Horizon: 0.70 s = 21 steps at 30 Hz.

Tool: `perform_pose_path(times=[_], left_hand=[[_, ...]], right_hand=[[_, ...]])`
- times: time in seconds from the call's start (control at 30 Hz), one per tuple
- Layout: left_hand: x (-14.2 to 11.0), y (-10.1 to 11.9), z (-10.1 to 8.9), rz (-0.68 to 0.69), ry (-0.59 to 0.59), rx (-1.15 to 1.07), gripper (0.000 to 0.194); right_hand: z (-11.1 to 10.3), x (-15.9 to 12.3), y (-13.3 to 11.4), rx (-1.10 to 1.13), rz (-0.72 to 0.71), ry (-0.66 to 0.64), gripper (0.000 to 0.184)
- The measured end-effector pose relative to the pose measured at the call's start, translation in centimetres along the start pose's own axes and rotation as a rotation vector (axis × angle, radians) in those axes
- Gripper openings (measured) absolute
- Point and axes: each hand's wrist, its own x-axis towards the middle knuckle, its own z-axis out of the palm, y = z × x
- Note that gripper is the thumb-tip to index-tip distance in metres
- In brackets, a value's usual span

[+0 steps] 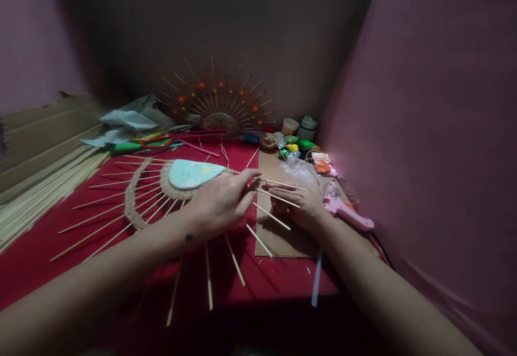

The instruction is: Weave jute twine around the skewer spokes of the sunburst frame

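Observation:
A half-round craft piece lies on the table, with thin wooden sticks [177, 286] fanning out from a centre covered in pale blue patterned fabric [194, 174]. A woven twine band [131, 197] crosses the sticks on its left side. My left hand [220, 200] reaches over the piece, thumb and fingers closed around a stick on the right side. Facing it, my right hand [301, 202] has its fingers bent together among the right-hand sticks, close to the left fingertips. What the right fingers pinch is hidden.
A brown board [278, 243] lies beneath the right-hand sticks. A pink glue gun [349, 213] and a glue stick [317, 280] are at the right. Behind stand a finished stick fan [218, 95], a twine ball [267, 140] and small jars [307, 127]. Loose sticks [52, 189] lie left.

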Motion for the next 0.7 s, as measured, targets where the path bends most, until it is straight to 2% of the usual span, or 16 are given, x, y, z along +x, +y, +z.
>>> perform_pose_path(times=[0.1,0.17,0.27,0.37,0.5,0.63,0.7], left_hand=[[0.4,0.1,0.4,-0.030,0.007,-0.010,0.048],[0.7,0.1,0.8,-0.043,0.010,0.002,0.050],[1.2,0.0,1.1,0.004,0.009,0.037,0.051],[1.7,-0.1,0.9,0.086,-0.018,0.091,0.047],[2.6,-0.2,-0.5,0.122,-0.075,0.203,0.036],[4.7,-0.8,-1.7,0.129,0.036,0.188,0.031],[6.1,-1.3,-1.6,0.165,-0.098,0.054,0.033]], right_hand=[[0.5,-0.1,0.5,-0.065,-0.114,0.110,0.033],[0.8,-0.1,0.8,-0.202,-0.267,0.160,0.029],[0.8,-0.1,1.4,-0.533,-0.565,0.149,0.027],[0.5,-0.1,2.0,-0.803,-0.735,0.133,0.034],[0.3,-0.5,2.3,-0.923,-0.763,0.152,0.041],[0.4,-0.9,2.1,-0.975,-0.722,0.156,0.044],[0.5,-0.9,2.0,-0.970,-0.724,0.161,0.043]])
